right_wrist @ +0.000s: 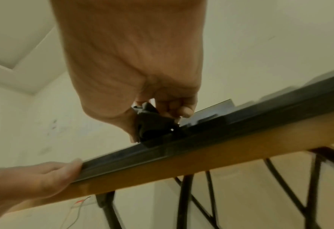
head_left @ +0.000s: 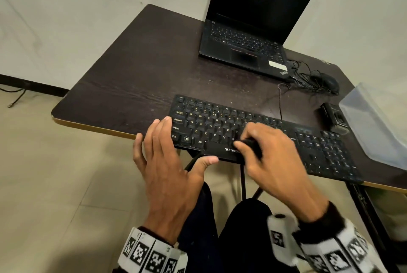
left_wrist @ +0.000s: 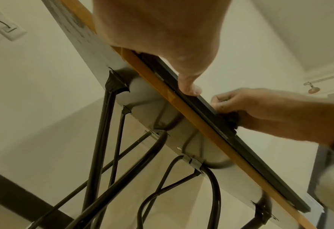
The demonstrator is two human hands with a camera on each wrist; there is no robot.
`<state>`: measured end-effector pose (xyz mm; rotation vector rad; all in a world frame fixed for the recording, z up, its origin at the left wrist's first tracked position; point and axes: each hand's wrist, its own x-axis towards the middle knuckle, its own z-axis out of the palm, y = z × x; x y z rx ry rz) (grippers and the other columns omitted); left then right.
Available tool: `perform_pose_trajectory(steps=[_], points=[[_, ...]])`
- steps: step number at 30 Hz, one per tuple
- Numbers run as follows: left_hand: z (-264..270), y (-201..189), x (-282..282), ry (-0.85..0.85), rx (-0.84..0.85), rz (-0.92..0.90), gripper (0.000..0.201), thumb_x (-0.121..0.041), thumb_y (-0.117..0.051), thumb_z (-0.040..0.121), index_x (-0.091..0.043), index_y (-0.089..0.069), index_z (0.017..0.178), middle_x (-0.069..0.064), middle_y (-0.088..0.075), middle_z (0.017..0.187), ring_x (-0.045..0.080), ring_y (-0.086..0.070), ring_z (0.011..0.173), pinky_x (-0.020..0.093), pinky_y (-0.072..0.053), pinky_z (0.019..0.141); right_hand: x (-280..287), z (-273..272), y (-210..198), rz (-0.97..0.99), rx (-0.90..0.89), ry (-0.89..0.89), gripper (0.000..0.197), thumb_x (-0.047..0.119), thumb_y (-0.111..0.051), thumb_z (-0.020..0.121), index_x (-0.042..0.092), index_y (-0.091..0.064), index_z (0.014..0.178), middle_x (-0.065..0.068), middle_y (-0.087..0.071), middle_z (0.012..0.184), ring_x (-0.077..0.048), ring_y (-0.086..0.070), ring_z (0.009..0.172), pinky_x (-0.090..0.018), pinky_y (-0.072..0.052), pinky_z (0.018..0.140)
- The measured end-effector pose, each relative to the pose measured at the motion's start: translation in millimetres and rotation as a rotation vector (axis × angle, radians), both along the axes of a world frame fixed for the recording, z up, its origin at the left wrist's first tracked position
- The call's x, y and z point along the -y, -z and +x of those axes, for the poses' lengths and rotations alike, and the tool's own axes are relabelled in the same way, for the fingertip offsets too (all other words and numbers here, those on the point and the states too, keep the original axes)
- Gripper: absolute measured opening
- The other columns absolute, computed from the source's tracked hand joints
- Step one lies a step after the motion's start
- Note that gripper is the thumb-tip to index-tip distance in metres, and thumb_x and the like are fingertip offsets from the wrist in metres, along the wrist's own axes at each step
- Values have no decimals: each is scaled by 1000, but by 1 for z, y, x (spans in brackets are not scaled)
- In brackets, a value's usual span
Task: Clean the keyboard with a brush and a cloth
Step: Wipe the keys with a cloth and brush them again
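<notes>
From the head view, the black keyboard point(head_left: 259, 132) is lying along the near edge of the dark table point(head_left: 141, 70), its front rim slightly overhanging; the left hand point(head_left: 167, 162) is resting at the keyboard's left end with fingers straight and spread, fingertips touching the corner by the Ctrl and Shift keys, thumb lying against the front rim below the space bar; the right hand point(head_left: 273, 151) is curling its fingers around a small black object, a cloth or brush head point(head_left: 253, 145), which of the two I cannot tell, and pressing it on the keys near the space bar; an open laptop point(head_left: 253, 30) is standing at the far side of the table, a black mouse point(head_left: 328, 81) with tangled cable is lying to its right, and a translucent plastic container point(head_left: 374, 123) is sitting at the right edge.

From the left wrist view, seen from below, the left hand point(left_wrist: 162, 31) is lying flat over the keyboard point(left_wrist: 211, 111), its thumb pressing on the front rim; the right hand point(left_wrist: 270, 114) is gripping the dark object on top; black metal table legs point(left_wrist: 99, 147) are crossing beneath.

From the right wrist view, the right hand point(right_wrist: 134, 69) is pinching the black object point(right_wrist: 152, 125) between thumb and fingers, holding it against the keyboard point(right_wrist: 201, 139); the left hand point(right_wrist: 34, 179) is touching the keyboard's rim with straight fingers.
</notes>
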<state>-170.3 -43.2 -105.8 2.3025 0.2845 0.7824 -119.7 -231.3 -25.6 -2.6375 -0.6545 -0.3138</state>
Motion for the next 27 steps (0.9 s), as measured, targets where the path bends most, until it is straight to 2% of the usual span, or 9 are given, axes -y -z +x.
perform_pose_trajectory(steps=[3,5,7,10,13,15,17,22,27], points=[[1,1,2,-11,2,-15,109,-80,-59,79,-3,-41,153,10,-48,156,27,-33,155,51,-9,131,24,-3,2,36,8,116,18,33,-64,95,25,-54,83,12,-58,79,-15,-55,75,-45,-50,75],[1,1,2,-10,7,-20,108,-80,-58,80,-2,-41,153,10,-48,155,28,-33,155,50,-8,131,5,-4,8,103,0,40,19,31,-66,97,23,-57,83,13,-58,80,-14,-55,77,-43,-47,75],[1,0,2,-11,17,-31,97,-68,-59,84,-1,-42,152,11,-48,155,28,-34,155,52,-10,131,-38,-4,14,201,-41,-67,18,30,-67,100,22,-59,85,14,-59,83,-14,-57,82,-39,-42,80],[2,1,1,-14,31,-53,73,-42,-54,91,-3,-43,152,10,-49,156,25,-32,156,55,-12,129,-98,2,18,155,12,-110,17,34,-64,102,24,-62,88,12,-60,88,-17,-56,87,-41,-33,84],[2,2,0,-8,19,-36,70,-37,-56,92,-4,-43,153,8,-48,157,23,-30,157,56,-13,129,-108,3,16,94,66,-143,18,34,-63,104,25,-66,90,10,-64,89,-19,-56,85,-44,-34,86],[1,1,0,-13,30,-35,76,-43,-56,90,-2,-43,152,11,-49,155,26,-34,155,55,-13,129,-85,-1,14,77,104,-121,17,38,-63,103,26,-69,92,12,-65,90,-15,-57,87,-42,-34,89],[1,0,0,-21,15,-6,92,-63,-59,86,-1,-43,152,12,-49,155,28,-35,154,53,-12,130,-48,-4,14,60,145,-51,18,39,-65,101,27,-70,89,14,-65,87,-14,-58,85,-42,-36,90],[1,1,1,-14,-16,19,109,-81,-60,81,-1,-40,153,12,-48,156,30,-33,155,53,-9,131,39,-17,13,119,130,216,24,39,-70,95,25,-66,75,16,-61,75,-11,-57,75,-54,-44,87],[0,2,0,-16,-11,19,105,-75,-61,82,0,-41,153,13,-47,155,30,-33,155,53,-10,130,-11,-18,25,309,107,96,21,34,-73,96,25,-69,78,16,-65,81,-11,-61,82,-53,-46,87]])
